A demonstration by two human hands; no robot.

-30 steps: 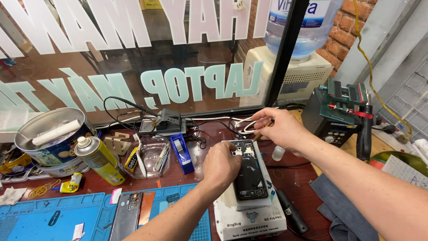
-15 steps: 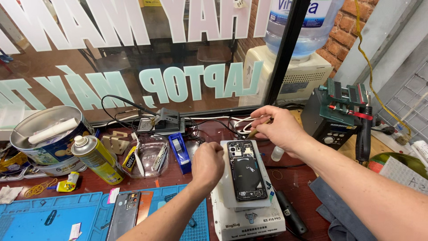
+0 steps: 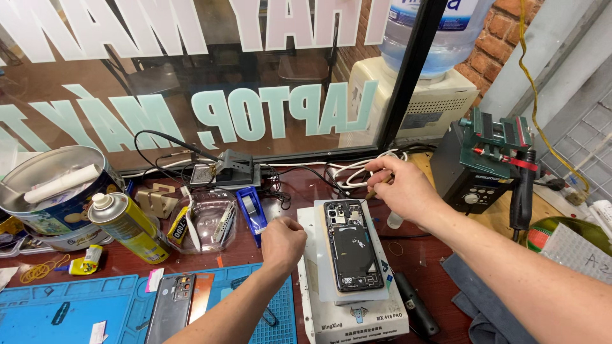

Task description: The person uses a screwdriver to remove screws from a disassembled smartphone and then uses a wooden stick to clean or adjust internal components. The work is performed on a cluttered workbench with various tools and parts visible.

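— Where is the opened phone right now?

— The phone (image 3: 352, 253) lies flat, back cover off and insides up, on a white heating pad (image 3: 347, 304). That pad stands on the dark red tabletop (image 3: 255, 251), close to the near edge and a bit right of the middle.

— And the hands?

— The left hand (image 3: 282, 243) is curled into a loose fist, knuckles up, just beside the pad's left edge, near the phone's upper left corner. I cannot tell whether anything is pinched inside it. The right hand (image 3: 401, 189) hovers past the top end of the phone, its thumb and forefinger closed narrowly on a thin stick-like tool (image 3: 371, 193) that angles down toward the phone's camera end.

— What sits around them?

— Left of the fist there is a blue tape dispenser (image 3: 250, 211), then a clear plastic dish (image 3: 210, 223) holding small tools, then a yellow spray can (image 3: 130, 226) lying tilted. A round tin (image 3: 52, 191) is near the left edge. A blue work mat (image 3: 121, 306) covers the near left corner, with a second phone (image 3: 172, 307) on it, face down. Toward the far edge, white cables (image 3: 347, 171) are coiled behind the right hand. A dark soldering station (image 3: 486, 167) stands near the right edge, and a grey cloth (image 3: 478, 296) lies below the right forearm.
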